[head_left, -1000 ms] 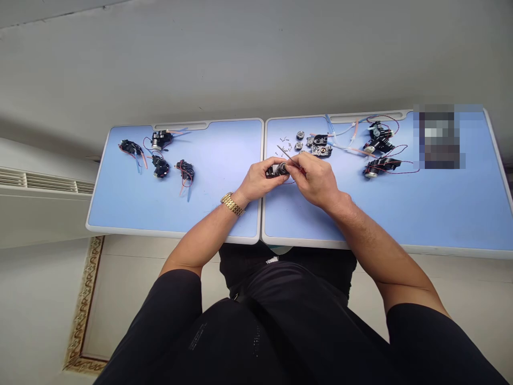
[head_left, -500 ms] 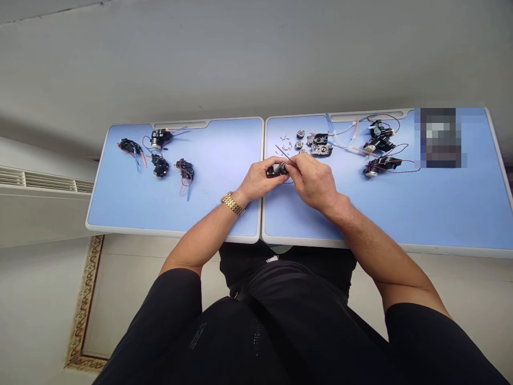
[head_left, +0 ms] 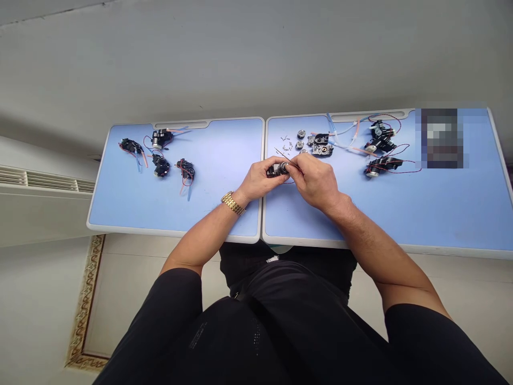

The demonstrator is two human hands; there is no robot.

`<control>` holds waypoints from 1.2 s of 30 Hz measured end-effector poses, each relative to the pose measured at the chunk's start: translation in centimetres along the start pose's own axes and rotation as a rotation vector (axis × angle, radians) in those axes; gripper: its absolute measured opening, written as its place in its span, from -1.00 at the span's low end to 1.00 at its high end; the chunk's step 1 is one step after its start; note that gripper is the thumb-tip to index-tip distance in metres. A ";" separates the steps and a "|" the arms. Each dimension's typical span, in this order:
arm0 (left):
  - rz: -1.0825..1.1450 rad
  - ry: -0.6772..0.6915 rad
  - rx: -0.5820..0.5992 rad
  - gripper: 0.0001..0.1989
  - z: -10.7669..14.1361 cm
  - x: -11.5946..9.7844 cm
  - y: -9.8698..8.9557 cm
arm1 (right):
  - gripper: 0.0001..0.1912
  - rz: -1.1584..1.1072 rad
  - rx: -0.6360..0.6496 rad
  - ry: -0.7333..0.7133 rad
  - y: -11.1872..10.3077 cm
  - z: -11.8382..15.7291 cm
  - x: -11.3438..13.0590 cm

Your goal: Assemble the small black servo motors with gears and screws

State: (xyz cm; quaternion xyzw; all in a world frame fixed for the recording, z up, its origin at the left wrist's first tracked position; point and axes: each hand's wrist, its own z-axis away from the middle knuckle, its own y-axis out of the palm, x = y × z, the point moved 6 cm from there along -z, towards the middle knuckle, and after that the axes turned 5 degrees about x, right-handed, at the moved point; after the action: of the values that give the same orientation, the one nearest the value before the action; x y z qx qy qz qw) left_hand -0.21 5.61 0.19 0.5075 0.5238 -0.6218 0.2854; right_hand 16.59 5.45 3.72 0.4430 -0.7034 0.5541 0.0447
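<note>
Head view: the left hand (head_left: 256,179) is closed around a small black gearbox motor with a silver cylindrical end (head_left: 277,170), holding it just right of the centre seam of the two-panel pale blue desk (head_left: 216,160). The right hand (head_left: 315,181) is pinched shut on a slender steel-shafted tool (head_left: 285,156), close against the motor's silver end; whether the tool touches the motor is hidden by the fingers. A gold link watch (head_left: 233,203) sits on the left wrist.

Just beyond the hands, toward the far edge of the right panel, lie a scatter of tiny metal screws (head_left: 286,143), two round metal motor parts (head_left: 300,139), and black-and-silver gear housings (head_left: 321,144). Nearer the far right corner are black motor assemblies with thin red wires (head_left: 379,152), with pale tubing (head_left: 344,130) running between them and the housings. On the left panel, four small black wired motor units (head_left: 161,165) stand well apart from the hands.
</note>
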 end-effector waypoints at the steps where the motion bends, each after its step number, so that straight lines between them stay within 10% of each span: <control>1: -0.004 -0.004 0.000 -0.65 0.0 0.0 0.0 | -0.80 -0.006 0.004 0.001 0.0 0.0 0.0; 36: -0.297 -0.093 -0.129 -0.68 -0.7 0.1 0.1 | -0.71 -0.321 -0.016 0.380 -0.9 -1.5 -4.8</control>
State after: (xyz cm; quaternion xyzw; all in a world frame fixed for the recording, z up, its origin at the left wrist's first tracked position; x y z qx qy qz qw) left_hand 0.06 6.30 0.09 0.3758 0.6181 -0.6451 0.2460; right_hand 19.44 9.47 2.30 0.4363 -0.6073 0.6078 0.2671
